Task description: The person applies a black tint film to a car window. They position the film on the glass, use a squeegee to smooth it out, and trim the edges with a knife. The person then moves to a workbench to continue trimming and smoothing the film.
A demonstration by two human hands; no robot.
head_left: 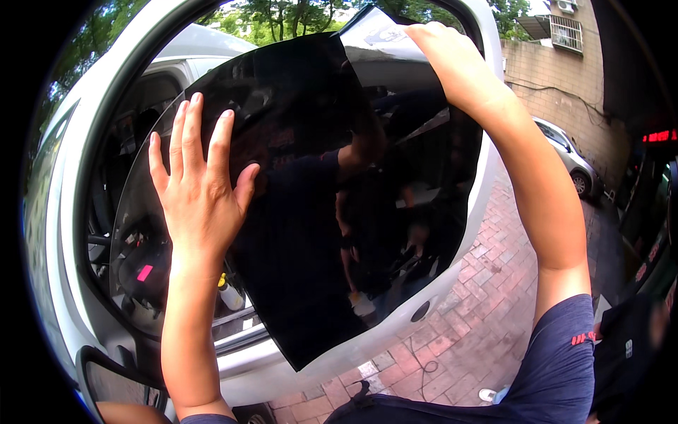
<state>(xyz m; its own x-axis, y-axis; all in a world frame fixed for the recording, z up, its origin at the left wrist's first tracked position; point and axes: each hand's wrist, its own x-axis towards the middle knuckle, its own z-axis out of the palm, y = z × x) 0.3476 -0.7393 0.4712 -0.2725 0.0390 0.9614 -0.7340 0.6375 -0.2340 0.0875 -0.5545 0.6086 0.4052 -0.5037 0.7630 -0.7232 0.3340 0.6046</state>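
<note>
My navy sleeve [558,346] filled the lower right of the frame. The left hand [201,191], left of centre, was set against the left part of the dark sheet [296,247], palm facing it, fingers and thumb spread apart; this position probably served to steady a broad area. The dark sheet occupied the centre, spanning the window opening of the white door [339,360], its lower corner overhanging the panel. The right hand [441,53] was at the upper right, its fingers curled close together at the sheet's pale, reflective top corner, presumably to control that edge; I cannot tell whether they were clamped on it, as the fingertips were hidden. Beyond the sheet's left edge, a yellow-capped bottle [229,295] appeared at lower left. Brick paving [452,332] extended across the lower right. Farther off, at the right, a silver car [565,152] stood near a tiled wall [544,78]
</note>
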